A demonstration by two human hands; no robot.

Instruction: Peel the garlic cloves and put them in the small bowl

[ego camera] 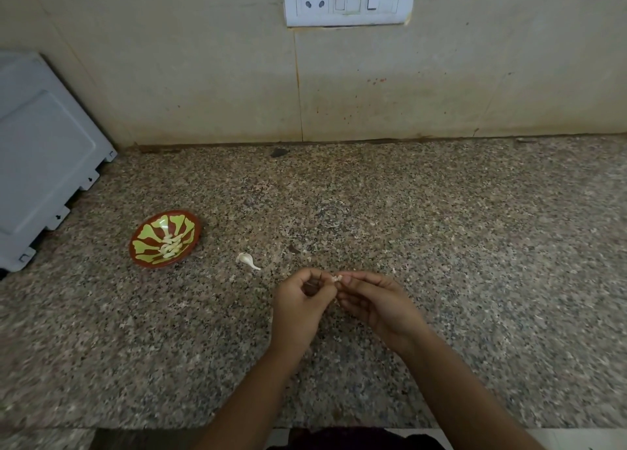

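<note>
Just above the desk I have both hands together, left hand and right hand pinching one garlic clove to strip its skin; small bowl sits left within reach, already holding peeled cloves.

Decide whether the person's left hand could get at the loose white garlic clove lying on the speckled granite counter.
Probably yes: the loose white garlic clove lies close beside the left hand with only bare speckled granite counter between. Its fingers, though, pinch a small garlic piece together with the right hand.
</note>
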